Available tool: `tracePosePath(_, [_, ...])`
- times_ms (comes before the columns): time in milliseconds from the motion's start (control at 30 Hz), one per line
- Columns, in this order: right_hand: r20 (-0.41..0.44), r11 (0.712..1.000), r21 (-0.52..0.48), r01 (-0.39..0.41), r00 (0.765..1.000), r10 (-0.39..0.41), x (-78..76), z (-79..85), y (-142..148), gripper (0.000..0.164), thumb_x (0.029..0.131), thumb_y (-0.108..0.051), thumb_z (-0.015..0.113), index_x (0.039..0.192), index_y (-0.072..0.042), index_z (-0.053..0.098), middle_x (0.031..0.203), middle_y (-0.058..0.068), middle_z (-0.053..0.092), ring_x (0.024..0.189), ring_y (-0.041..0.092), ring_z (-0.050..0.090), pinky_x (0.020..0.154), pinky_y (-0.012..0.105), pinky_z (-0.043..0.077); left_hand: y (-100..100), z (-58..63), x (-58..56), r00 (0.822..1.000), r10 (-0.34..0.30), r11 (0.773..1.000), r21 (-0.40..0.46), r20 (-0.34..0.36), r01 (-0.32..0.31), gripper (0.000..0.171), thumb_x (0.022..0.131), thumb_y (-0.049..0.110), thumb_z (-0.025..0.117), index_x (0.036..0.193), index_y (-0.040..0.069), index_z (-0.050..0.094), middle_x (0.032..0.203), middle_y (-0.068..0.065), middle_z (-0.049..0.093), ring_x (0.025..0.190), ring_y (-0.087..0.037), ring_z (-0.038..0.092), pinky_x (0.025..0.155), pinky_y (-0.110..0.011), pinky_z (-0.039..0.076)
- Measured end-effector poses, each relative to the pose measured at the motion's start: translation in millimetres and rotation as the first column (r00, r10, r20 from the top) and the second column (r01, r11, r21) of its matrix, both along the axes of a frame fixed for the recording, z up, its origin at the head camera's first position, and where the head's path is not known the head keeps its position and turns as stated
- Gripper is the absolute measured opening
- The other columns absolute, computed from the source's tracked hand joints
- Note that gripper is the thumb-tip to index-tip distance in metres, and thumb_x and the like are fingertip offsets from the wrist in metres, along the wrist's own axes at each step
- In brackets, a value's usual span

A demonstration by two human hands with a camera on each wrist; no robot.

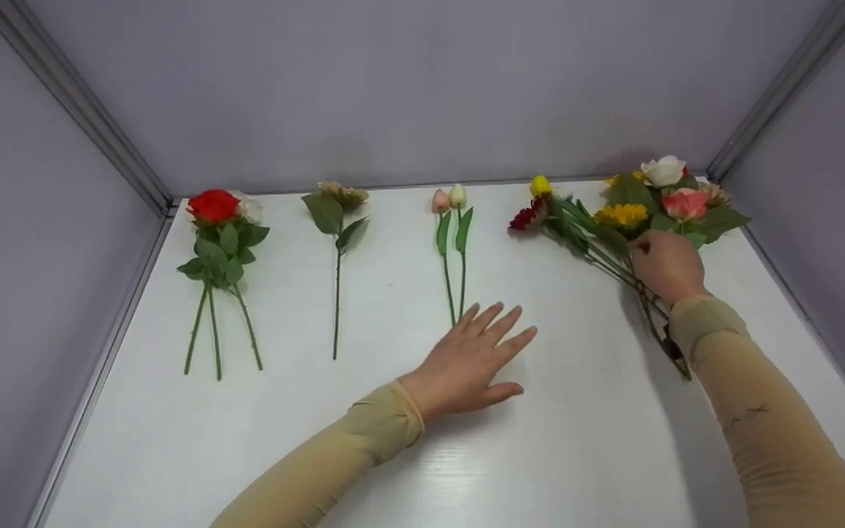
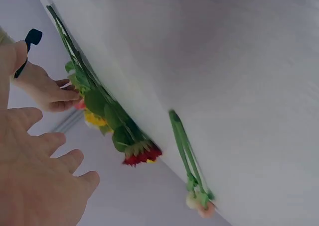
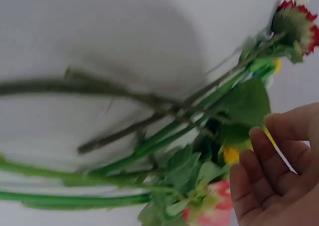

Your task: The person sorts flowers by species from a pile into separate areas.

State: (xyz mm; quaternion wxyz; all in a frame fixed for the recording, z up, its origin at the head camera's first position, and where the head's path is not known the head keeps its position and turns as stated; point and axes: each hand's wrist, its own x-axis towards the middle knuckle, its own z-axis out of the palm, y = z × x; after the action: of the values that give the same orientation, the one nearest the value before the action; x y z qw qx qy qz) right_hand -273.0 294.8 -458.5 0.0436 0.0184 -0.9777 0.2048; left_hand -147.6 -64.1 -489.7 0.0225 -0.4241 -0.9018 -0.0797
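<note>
My right hand [image 1: 666, 265] is over a pile of mixed artificial flowers at the right. Its thumb and forefinger pinch the edge of a broad green leaf [image 3: 244, 106]. A yellow sunflower [image 1: 620, 215], a pink rose [image 1: 685, 203] and a white rose [image 1: 663, 170] lie just beyond this hand. A dark red flower [image 1: 527, 216] and a yellow tulip [image 1: 540, 185] point left from the pile. My left hand [image 1: 472, 359], fingers straight and spread, holds nothing. It is over the lower stems of two tulips [image 1: 458, 195], one pink and one white, hiding the stem ends.
A red rose [image 1: 213, 206] and white blooms lie with three stems at the far left. Between them and the tulips is one beige flower [image 1: 343, 195] on a long stem. Grey panels [image 1: 422, 88] enclose the white table [image 1: 283, 440] behind and at both sides.
</note>
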Motion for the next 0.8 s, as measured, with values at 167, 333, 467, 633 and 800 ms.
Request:
tracePosePath(167, [0.125, 1.000, -0.013, 0.026, 0.992, -0.024, 1.9, -0.4, 20.1, 0.026, 0.093, -0.013, 0.054, 0.068, -0.006, 0.057, 0.061, 0.005, 0.047, 0.059, 0.025, 0.044, 0.054, 0.040, 0.037, 32.3, -7.5, 9.2, 0.998, -0.061, 0.996, -0.060, -0.017, 0.060, 0.080, 0.099, 0.065, 0.052, 0.164, 0.027, 0.025, 0.170, -0.004, 0.018, 0.156, -0.027, 0.015, 0.125, -0.047, 0.008])
tracePosePath(333, [0.205, 0.999, -0.048, 0.015, 0.979, -0.004, 5.5, -6.4, 27.4, 0.035, 0.090, -0.014, 0.058, 0.059, -0.015, 0.043, 0.055, -0.003, 0.033, 0.053, 0.017, 0.033, 0.051, 0.036, 0.030, 57.6, -14.4, 16.9, 0.995, -0.103, 0.991, -0.086, -0.009, 0.102, 0.079, 0.099, 0.067, 0.049, 0.164, 0.029, 0.025, 0.170, -0.002, 0.020, 0.155, -0.025, 0.016, 0.125, -0.045, 0.011])
tracePosePath(467, [0.230, 0.998, -0.058, 0.017, 0.973, -0.004, 5.0, -10.7, 26.2, 0.031, 0.091, -0.016, 0.062, 0.063, -0.011, 0.049, 0.057, -0.002, 0.038, 0.055, 0.018, 0.038, 0.053, 0.036, 0.033, 68.8, -18.4, 22.1, 0.992, -0.128, 0.988, -0.092, 0.002, 0.127, 0.079, 0.099, 0.068, 0.049, 0.164, 0.029, 0.026, 0.169, -0.002, 0.021, 0.155, -0.024, 0.018, 0.125, -0.045, 0.014])
tracePosePath(633, [0.248, 0.998, -0.047, 0.042, 0.968, -0.029, 4.4, -14.8, 24.8, 0.023, 0.090, -0.018, 0.066, 0.071, -0.006, 0.059, 0.061, 0.000, 0.047, 0.060, 0.021, 0.045, 0.054, 0.036, 0.037, 73.7, -20.4, 25.2, 0.990, -0.139, 0.986, -0.096, 0.000, 0.138, 0.078, 0.099, 0.068, 0.048, 0.164, 0.029, 0.027, 0.169, -0.003, 0.023, 0.154, -0.024, 0.021, 0.124, -0.045, 0.016])
tracePosePath(800, [0.247, 0.999, -0.034, 0.043, 0.969, -0.033, 6.5, -16.5, 23.2, 0.024, 0.090, -0.018, 0.067, 0.073, -0.002, 0.062, 0.062, 0.002, 0.054, 0.060, 0.022, 0.049, 0.055, 0.036, 0.041, 74.1, -20.6, 26.1, 0.990, -0.142, 0.985, -0.095, -0.003, 0.141, 0.077, 0.100, 0.067, 0.048, 0.163, 0.028, 0.027, 0.168, -0.003, 0.024, 0.154, -0.024, 0.022, 0.124, -0.046, 0.017])
